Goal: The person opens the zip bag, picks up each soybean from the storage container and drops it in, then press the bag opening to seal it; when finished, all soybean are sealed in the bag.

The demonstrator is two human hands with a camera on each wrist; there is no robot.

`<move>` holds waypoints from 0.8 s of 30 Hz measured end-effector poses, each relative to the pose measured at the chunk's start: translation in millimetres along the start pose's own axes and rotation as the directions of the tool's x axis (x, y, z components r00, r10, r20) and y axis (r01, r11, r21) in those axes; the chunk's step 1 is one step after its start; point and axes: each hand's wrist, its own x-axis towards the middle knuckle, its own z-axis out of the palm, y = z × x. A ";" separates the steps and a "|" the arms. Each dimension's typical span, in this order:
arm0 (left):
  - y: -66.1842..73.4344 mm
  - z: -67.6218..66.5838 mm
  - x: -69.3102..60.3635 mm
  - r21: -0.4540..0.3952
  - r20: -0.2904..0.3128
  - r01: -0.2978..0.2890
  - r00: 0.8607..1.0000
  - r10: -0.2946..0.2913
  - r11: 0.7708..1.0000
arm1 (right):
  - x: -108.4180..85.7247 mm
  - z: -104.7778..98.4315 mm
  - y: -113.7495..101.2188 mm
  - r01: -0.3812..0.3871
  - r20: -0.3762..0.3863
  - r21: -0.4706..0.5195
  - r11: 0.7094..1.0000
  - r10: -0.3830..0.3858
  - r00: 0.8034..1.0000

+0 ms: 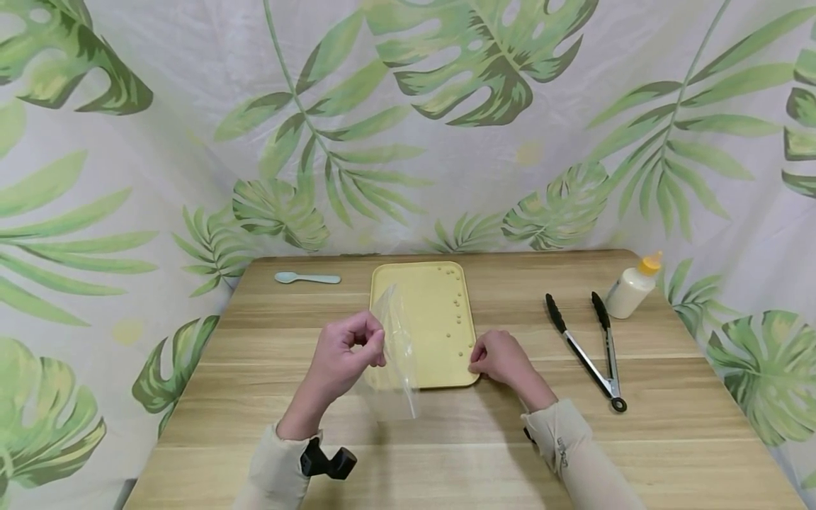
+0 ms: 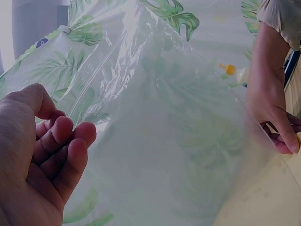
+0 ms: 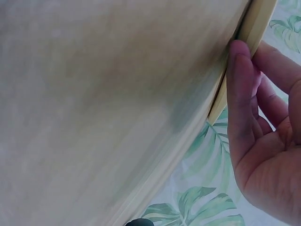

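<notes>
A clear plastic zip bag (image 1: 403,368) hangs from my left hand (image 1: 344,354), which pinches its edge between thumb and fingers. In the left wrist view, the see-through bag (image 2: 141,127) spreads across the middle. My right hand (image 1: 503,358) holds the near right corner of a shallow yellow tray (image 1: 430,294). The right wrist view has the thumb and fingers on either side of the tray's rim (image 3: 258,21). Several small tan round pieces (image 1: 458,321) lie scattered along the right side of the tray. The bag overlaps the tray's left part in the head view.
A pale blue spoon (image 1: 309,278) lies at the back left of the wooden table (image 1: 255,382). Right of the tray are spread black-tipped metal tongs (image 1: 589,365). Behind them stands a white squeeze bottle (image 1: 631,290) with an orange cap. A leaf-patterned cloth (image 1: 472,163) hangs behind the table.
</notes>
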 end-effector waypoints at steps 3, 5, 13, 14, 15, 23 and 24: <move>0.4 -0.6 -0.3 -0.002 0.000 -0.003 1.000 0.003 1.000 | -0.2 0.3 -1.4 0.005 -0.005 0.001 1.000 -0.005 1.000; 0.6 -0.9 -0.4 -0.002 0.000 -0.002 1.000 0.002 1.000 | -0.5 0.4 -2.2 0.006 -0.007 -0.007 1.000 -0.006 1.000; 1.5 -1.2 -1.1 0.007 0.000 0.010 1.000 -0.010 1.000 | -1.8 0.8 -2.3 -0.013 0.004 -0.017 1.000 0.013 1.000; 1.3 -1.2 -1.3 0.006 -0.001 0.010 1.000 -0.010 1.000 | -2.3 0.7 -2.1 -0.015 0.006 -0.012 1.000 0.015 1.000; 1.0 -1.1 -1.4 0.006 -0.001 0.009 1.000 -0.009 1.000 | -3.1 0.1 -2.1 -0.013 0.009 -0.006 1.000 0.013 1.000; -1.0 0.3 -1.2 -0.002 0.001 -0.001 1.000 0.001 1.000 | -5.5 -9.4 -6.5 -0.026 0.065 0.124 0.992 0.018 0.998; -1.5 0.5 -1.1 -0.002 0.001 -0.002 1.000 0.002 1.000 | -5.3 -11.4 -7.5 -0.023 0.064 0.141 0.990 0.014 0.998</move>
